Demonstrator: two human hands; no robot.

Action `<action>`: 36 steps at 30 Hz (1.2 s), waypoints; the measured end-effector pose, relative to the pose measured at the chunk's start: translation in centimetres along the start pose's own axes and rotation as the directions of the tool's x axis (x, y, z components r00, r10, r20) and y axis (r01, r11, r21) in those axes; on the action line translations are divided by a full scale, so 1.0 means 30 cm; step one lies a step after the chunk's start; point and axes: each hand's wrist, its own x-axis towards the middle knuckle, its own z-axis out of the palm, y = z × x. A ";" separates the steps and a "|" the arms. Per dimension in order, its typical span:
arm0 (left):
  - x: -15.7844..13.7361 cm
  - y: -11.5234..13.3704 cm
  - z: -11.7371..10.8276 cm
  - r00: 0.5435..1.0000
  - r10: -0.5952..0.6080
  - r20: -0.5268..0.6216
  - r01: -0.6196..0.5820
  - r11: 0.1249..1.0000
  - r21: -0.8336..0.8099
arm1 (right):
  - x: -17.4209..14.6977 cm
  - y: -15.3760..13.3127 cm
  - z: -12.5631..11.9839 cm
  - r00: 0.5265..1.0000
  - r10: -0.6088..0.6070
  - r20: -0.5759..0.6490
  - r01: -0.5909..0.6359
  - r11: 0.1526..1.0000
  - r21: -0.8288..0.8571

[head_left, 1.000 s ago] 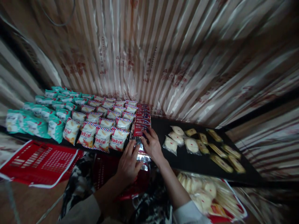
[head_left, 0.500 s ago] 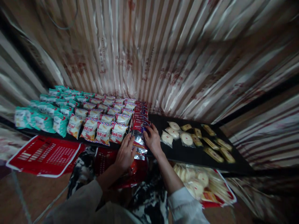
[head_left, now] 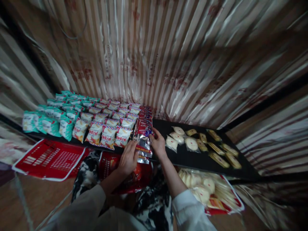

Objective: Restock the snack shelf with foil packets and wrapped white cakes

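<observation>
A row of overlapping red and purple snack packets (head_left: 145, 125) with silver lower ends runs front to back on the black shelf (head_left: 178, 158). My right hand (head_left: 158, 144) pinches the right edge of a front packet, its fingertips near the purple print. At the left edge, my left hand (head_left: 128, 158) has its fingers closed together against the same packet; its fingertips are partly hidden. More silver packet ends (head_left: 143, 159) lie beneath, at the shelf's front edge. White snack bags (head_left: 122, 136) with striped tops stand just left of my left hand.
Teal bags (head_left: 51, 125) fill the shelf's left end. To the right lie round white wrapped crackers (head_left: 192, 143) and flat yellowish packs (head_left: 218, 159). Below hang or lie red bags (head_left: 48, 160), one with pale crackers (head_left: 208, 186) inside. A striped curtain (head_left: 144, 57) closes off the back.
My view has shifted slightly, so the shelf's left end appears further right. The packet between my hands lies flatter, showing more purple print. Both hands stay at its sides.
</observation>
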 end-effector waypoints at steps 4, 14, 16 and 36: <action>0.007 0.001 -0.022 0.997 -0.056 -0.054 0.056 0.998 -0.013 | 0.019 -0.039 -0.012 0.964 0.267 0.009 -0.237 0.837 0.493; 0.134 0.089 -0.024 0.961 0.144 0.237 -0.186 0.968 0.167 | 0.106 -0.137 -0.144 0.909 0.396 -0.129 -0.187 0.665 0.723; 0.140 0.090 -0.008 0.946 0.130 0.296 -0.191 0.964 0.188 | 0.103 -0.132 -0.159 0.901 0.404 -0.159 -0.175 0.673 0.718; 0.168 0.083 -0.015 0.951 0.121 0.286 -0.169 0.975 0.147 | 0.085 -0.069 -0.191 0.909 0.386 -0.159 -0.180 0.705 0.686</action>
